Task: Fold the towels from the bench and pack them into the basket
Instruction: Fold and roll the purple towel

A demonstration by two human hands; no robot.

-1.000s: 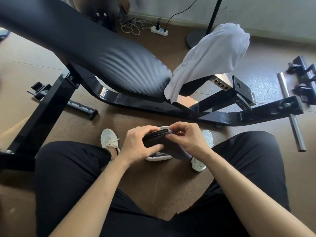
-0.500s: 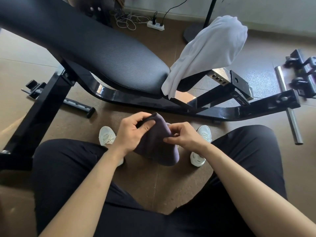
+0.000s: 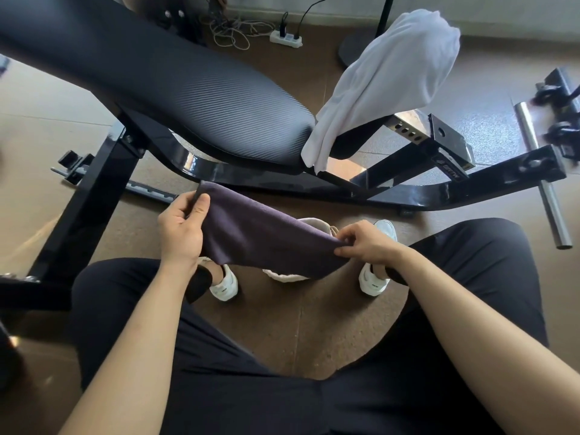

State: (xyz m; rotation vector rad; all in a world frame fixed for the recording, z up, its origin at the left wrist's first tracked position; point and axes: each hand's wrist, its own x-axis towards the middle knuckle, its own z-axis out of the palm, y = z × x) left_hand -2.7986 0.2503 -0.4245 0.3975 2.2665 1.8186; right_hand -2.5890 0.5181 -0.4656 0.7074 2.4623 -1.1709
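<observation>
left hand (image 3: 180, 226) is pinching the left corner of the dark purple towel (image 3: 260, 233), thumb on top, just in front of the bench (image 3: 163, 89). the towel is hanging stretched in the air over what looks like the pale basket (image 3: 314, 222) on the floor, with the right hand (image 3: 364, 246) pinching its other end. this one is being folded and is not yet packed, and the white towel (image 3: 392, 76) is lying draped over the bench's right end, so i'm judging most of the work left.

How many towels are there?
2. A dark purple towel stretched between the left hand and right hand, and a white towel draped over the bench end. More may hide in the basket underneath.
</observation>
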